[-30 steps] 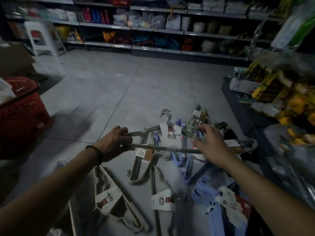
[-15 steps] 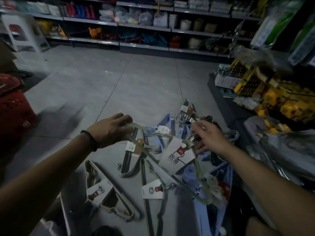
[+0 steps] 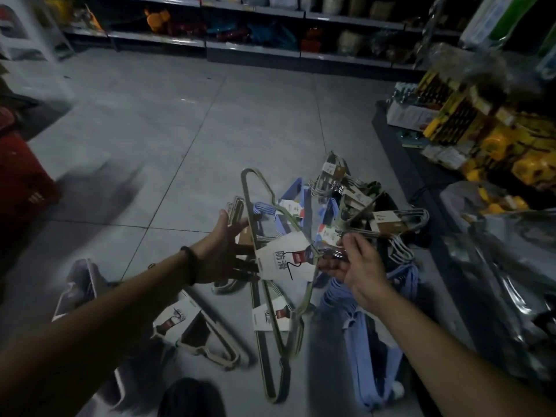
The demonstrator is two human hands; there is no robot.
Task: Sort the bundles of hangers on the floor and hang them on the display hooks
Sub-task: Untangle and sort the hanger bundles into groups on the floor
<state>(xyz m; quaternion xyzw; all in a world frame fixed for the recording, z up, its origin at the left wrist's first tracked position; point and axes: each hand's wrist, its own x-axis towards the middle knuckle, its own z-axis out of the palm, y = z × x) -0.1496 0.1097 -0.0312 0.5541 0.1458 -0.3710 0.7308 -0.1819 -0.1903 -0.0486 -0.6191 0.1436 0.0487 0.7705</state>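
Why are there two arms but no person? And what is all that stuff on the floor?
The camera sits on the person's head and looks down, so you see only their own arms, as if through their eyes. That is the only view there is. The place is a dim shop with a tiled floor and shelves at the back. The right hand pinches the hooks of a green hanger bundle with a white label and holds it up. The left hand is open, its straight fingers against the side of that bundle. More bundles lie on the floor: a beige bundle near the left arm and blue bundles by the right arm. A red basket stands at the left edge.
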